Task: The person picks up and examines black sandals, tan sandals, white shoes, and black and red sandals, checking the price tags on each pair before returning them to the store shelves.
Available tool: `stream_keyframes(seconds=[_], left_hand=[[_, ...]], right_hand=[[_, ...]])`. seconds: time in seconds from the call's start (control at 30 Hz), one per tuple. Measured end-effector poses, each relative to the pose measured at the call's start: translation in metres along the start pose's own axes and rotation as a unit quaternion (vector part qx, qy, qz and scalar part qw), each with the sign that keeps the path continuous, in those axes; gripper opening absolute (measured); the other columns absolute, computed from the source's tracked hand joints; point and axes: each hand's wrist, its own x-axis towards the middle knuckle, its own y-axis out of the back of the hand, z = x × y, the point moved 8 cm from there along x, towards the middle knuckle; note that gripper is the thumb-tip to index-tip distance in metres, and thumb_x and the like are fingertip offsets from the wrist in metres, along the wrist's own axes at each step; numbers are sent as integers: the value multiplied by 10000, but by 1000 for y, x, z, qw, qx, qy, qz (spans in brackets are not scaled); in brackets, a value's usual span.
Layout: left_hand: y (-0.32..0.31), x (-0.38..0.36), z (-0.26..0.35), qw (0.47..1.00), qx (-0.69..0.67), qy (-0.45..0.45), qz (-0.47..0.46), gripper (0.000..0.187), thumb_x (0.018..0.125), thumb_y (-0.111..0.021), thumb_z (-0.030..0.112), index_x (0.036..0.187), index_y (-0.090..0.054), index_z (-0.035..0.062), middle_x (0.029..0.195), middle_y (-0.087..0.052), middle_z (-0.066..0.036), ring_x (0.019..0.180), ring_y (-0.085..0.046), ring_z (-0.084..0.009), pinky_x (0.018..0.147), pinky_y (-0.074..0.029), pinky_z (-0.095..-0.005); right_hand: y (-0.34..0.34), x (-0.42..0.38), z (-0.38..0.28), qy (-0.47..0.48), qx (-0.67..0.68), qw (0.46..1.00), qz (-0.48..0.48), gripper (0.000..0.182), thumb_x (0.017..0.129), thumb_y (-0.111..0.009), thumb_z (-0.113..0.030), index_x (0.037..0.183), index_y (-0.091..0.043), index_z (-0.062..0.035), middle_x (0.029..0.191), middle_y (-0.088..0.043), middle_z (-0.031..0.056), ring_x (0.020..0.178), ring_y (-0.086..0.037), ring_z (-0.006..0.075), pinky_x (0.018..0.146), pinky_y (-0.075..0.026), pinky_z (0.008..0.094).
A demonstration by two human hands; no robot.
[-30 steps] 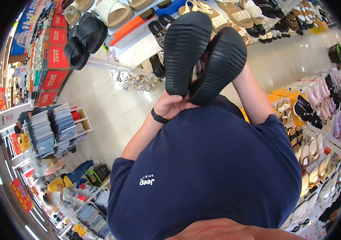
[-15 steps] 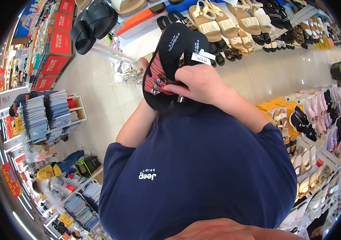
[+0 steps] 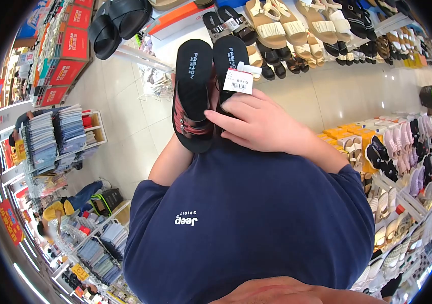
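Note:
A pair of black slippers with red-and-black straps and "FASHION" on the insoles is held up in front of my chest. My left hand (image 3: 177, 142) is mostly hidden behind the left slipper (image 3: 194, 68), supporting it from beneath. Metal ornaments show on that slipper's strap. Over the strap area of the right slipper (image 3: 226, 48) lies my right hand (image 3: 261, 121), its fingers bent around it. One finger stretches across to the left slipper's inner edge. A white price tag (image 3: 238, 81) hangs from the right slipper, just above my right knuckles.
Sandals (image 3: 271, 25) line the display shelf ahead, with black slides (image 3: 120, 23) at its left end. Boxes and more footwear (image 3: 398, 147) fill racks on the right. Folded jeans (image 3: 44, 142) are stacked at the left. A person in yellow (image 3: 59, 210) is by the lower-left shelves.
The slippers have turned from overlapping and tilted to side by side, insoles facing me. My right hand has shifted off the left strap towards the right slipper. The tag now faces me.

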Motion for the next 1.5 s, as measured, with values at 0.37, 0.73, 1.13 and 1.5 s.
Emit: stream_keyframes(seconds=[0.37, 0.73, 1.13, 1.5], left_hand=[[24, 1, 23, 998, -30, -53, 34, 750, 877, -436, 672, 1346, -444, 87, 1338, -498, -113, 1237, -482, -241, 1065, -384, -378], [17, 5, 8, 996, 3, -76, 47, 772, 854, -479, 687, 1335, -461, 83, 1323, -511, -100, 1233, -487, -219, 1052, -401, -358], [17, -1, 9, 996, 9, -73, 42, 776, 874, -435, 686, 1364, -430, 84, 1359, -475, -112, 1264, -449, -229, 1069, -381, -370], [22, -5, 7, 998, 15, -57, 31, 784, 891, -380, 690, 1391, -395, 86, 1392, -447, -113, 1286, -430, -234, 1083, -363, -365]], right_hand=[[-10, -65, 77, -434, 500, 730, 168, 262, 986, -471, -240, 837, -568, -46, 652, -505, -13, 557, -454, 70, 514, -361, 215], [-32, -50, 81, -481, 671, 548, 133, 117, 928, -590, -151, 955, -568, -40, 594, -472, -41, 438, -383, 17, 381, -265, 169], [-25, -41, 77, -431, 580, 678, 139, 104, 914, -598, -87, 979, -585, -7, 681, -577, -17, 470, -441, 18, 427, -330, 179], [-25, -44, 75, -430, 558, 697, 132, 108, 917, -602, -91, 979, -591, -2, 683, -599, -2, 491, -481, 21, 432, -356, 180]])
